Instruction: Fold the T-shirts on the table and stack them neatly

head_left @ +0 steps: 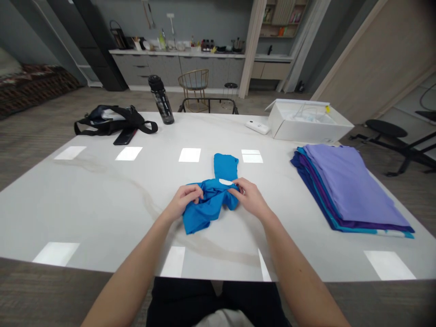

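A bright blue cloth lies bunched up on the white table, with one flat blue part reaching away from me at the top. A white oval patch shows on its upper edge. My left hand is closed on the left side of the cloth, fingers curled into the fabric. At the right edge, beside the white patch, my right hand pinches the cloth between thumb and fingers. Both hands rest close to the table top.
On the white table, a stack of folded cloths sits at right, with a white box and white device behind. Further left stand a dark bottle, a black bag and a phone.
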